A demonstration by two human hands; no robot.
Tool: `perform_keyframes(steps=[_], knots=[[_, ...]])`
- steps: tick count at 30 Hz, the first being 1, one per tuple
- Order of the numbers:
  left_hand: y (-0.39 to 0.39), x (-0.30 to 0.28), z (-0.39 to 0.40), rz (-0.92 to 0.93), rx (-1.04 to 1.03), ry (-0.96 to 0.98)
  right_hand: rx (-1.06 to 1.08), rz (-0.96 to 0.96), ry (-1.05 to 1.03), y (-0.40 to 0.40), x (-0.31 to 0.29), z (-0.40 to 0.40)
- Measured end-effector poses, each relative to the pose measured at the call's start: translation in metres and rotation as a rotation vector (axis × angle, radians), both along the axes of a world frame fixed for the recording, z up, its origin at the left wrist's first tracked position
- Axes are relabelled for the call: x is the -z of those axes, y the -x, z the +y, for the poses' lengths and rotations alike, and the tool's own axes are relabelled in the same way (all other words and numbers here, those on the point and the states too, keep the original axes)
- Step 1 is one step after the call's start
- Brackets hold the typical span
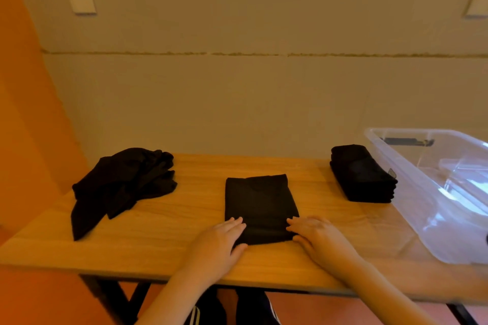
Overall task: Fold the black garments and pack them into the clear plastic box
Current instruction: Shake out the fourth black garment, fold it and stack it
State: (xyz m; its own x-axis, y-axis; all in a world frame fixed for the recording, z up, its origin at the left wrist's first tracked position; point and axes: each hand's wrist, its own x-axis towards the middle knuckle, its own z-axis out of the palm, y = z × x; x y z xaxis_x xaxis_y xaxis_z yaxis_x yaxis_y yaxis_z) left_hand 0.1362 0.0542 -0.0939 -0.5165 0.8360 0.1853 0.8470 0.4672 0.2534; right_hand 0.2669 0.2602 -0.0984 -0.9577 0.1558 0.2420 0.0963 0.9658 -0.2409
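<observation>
Here, the left hand and right hand pressed flat, fingers extended together, on the rectangular folded black garment atop the wooden table.

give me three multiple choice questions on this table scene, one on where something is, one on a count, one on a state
1. Where is the folded stack?
A. beside the clear plastic box
B. inside it
C. on the floor

2. How many groups of black cloth lie on the table?
A. one
B. three
C. five

3. What state is the left pile in?
A. neatly folded
B. hung up
C. loose and unfolded

Answers:
1 A, it sits against the box's outer wall.
2 B, pile, stack, and the garment under the left hand and right hand.
3 C, it lies rumpled.
</observation>
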Motion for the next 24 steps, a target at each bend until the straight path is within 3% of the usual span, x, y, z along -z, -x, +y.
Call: perform_keyframes(steps=[2, 4, 7, 9, 13, 16, 19, 21, 24], knots=[[-0.001, -0.003, -0.005, 0.032, 0.017, -0.008, 0.039, 0.084, 0.016, -0.003, 0.000, -0.006], [-0.002, -0.008, -0.011, -0.020, 0.020, -0.046, 0.061, 0.038, 0.287, -0.007, -0.006, -0.008], [-0.002, -0.016, -0.018, -0.331, -0.006, -0.261, 0.009, 0.111, 0.674, -0.010, -0.011, -0.004], [-0.003, -0.019, -0.017, -0.523, -0.050, -0.479, -0.079, -0.007, 0.729, -0.013, -0.011, -0.001], [-0.003, -0.021, -0.007, -0.556, -0.107, -0.666, -0.129, -0.298, 0.614, -0.019, -0.003, -0.006], [-0.003, -0.021, 0.003, -0.571, -0.102, -0.694, -0.007, -0.104, 0.704, -0.013, -0.005, -0.021], [0.001, -0.026, 0.010, -0.708, -0.144, -0.817, 0.128, 0.249, 1.091, 0.000, -0.016, -0.028], [0.008, -0.031, 0.015, -0.833, -0.159, -0.857, 0.172, 0.344, 1.243, 0.012, -0.026, -0.026], [0.014, -0.028, 0.019, -0.905, -0.181, -0.671, 0.250, 0.312, 1.128, 0.037, -0.032, -0.025]])
